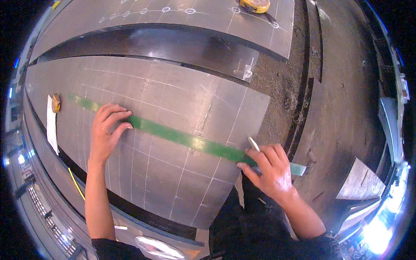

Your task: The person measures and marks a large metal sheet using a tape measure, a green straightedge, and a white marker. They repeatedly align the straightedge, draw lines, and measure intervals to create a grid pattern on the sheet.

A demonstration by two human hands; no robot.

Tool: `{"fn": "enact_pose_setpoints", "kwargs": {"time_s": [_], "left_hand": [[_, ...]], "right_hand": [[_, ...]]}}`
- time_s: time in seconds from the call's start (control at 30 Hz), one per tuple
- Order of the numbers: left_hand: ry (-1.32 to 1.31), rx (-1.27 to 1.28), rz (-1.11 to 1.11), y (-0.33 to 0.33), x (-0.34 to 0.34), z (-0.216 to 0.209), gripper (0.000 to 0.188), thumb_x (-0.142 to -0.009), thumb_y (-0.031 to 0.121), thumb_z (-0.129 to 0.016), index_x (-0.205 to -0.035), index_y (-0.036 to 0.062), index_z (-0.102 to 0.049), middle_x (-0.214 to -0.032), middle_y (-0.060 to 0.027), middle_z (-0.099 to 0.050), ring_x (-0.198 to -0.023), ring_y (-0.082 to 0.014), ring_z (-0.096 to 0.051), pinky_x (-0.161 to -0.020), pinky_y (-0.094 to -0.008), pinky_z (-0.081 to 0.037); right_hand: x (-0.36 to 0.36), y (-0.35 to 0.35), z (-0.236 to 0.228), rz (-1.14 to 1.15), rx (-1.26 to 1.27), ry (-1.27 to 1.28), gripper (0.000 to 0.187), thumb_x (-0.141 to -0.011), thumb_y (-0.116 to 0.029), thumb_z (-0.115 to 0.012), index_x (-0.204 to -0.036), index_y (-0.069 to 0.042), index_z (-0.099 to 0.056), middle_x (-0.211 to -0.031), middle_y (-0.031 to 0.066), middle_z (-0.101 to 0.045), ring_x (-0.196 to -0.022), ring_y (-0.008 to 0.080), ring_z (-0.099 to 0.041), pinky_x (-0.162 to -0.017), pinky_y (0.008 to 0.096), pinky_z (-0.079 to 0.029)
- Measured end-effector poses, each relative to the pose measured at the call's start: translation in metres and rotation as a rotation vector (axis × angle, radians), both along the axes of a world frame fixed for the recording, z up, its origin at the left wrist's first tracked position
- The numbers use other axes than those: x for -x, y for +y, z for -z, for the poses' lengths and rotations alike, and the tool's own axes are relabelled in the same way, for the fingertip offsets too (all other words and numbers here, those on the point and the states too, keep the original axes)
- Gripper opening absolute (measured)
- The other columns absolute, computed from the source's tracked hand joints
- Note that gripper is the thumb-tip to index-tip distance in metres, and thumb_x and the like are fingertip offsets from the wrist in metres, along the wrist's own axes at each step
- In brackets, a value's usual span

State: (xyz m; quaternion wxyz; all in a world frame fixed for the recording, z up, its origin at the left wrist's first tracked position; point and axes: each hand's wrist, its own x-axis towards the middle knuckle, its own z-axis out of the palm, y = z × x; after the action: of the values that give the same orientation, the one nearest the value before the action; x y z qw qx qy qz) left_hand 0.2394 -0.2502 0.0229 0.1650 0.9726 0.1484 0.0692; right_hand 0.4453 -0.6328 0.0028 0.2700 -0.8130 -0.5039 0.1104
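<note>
A long green straightedge (173, 135) lies slantwise across a grey metal plate (173, 95) marked with a grid of thin white lines. My left hand (106, 132) closes on the strip left of its middle, fingers over the far edge and thumb at the near one. Toward its right end my right hand (269, 169) grips the strip between thumb and fingers. A slim white marking stick (254, 144) pokes up between the fingers of that same hand. The strip's right end juts out past the plate's edge.
Beyond a dark gap-like strip (173, 45), another plate (208, 19) bears white circles and a yellow tape measure (256, 5). A smaller yellow tape measure (56, 103) and a white strip (51, 125) lie at far left. Scrap pieces (362, 182) stand at right on brown ground.
</note>
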Motion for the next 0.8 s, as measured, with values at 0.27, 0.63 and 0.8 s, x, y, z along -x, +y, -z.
{"fn": "enact_pose_setpoints", "kwargs": {"time_s": [0.27, 0.63, 0.8], "left_hand": [[-0.051, 0.033, -0.066, -0.0043, -0.0016, 0.0067, 0.031, -0.076, 0.01, -0.079, -0.106, 0.0058, -0.074, -0.11, -0.0082, -0.068, -0.109, -0.0293, -0.061, -0.095, -0.0402, -0.049], [-0.028, 0.016, -0.03, 0.0011, -0.0006, 0.0083, 0.03, -0.079, 0.011, -0.078, -0.108, 0.0052, -0.073, -0.112, -0.009, -0.067, -0.111, -0.0294, -0.06, -0.097, -0.0407, -0.047], [-0.021, 0.021, -0.052, -0.0026, -0.0042, 0.006, 0.027, -0.081, 0.012, -0.077, -0.107, 0.0052, -0.072, -0.112, -0.0091, -0.066, -0.11, -0.0297, -0.06, -0.095, -0.0413, -0.048]], "right_hand": [[0.0064, 0.0037, 0.0002, 0.072, -0.007, -0.028, 0.035, -0.075, -0.02, -0.085, -0.104, -0.006, -0.07, -0.098, 0.0108, -0.066, -0.088, 0.0309, -0.062, -0.078, 0.0434, -0.052], [0.0082, 0.0053, 0.0002, 0.096, -0.01, -0.023, 0.034, -0.075, -0.02, -0.085, -0.103, -0.007, -0.071, -0.098, 0.0098, -0.066, -0.089, 0.0308, -0.063, -0.079, 0.0435, -0.052], [0.0088, 0.0049, 0.0019, 0.111, -0.021, -0.011, 0.033, -0.074, -0.019, -0.086, -0.102, -0.007, -0.072, -0.097, 0.01, -0.067, -0.088, 0.0306, -0.062, -0.078, 0.0433, -0.052]]}}
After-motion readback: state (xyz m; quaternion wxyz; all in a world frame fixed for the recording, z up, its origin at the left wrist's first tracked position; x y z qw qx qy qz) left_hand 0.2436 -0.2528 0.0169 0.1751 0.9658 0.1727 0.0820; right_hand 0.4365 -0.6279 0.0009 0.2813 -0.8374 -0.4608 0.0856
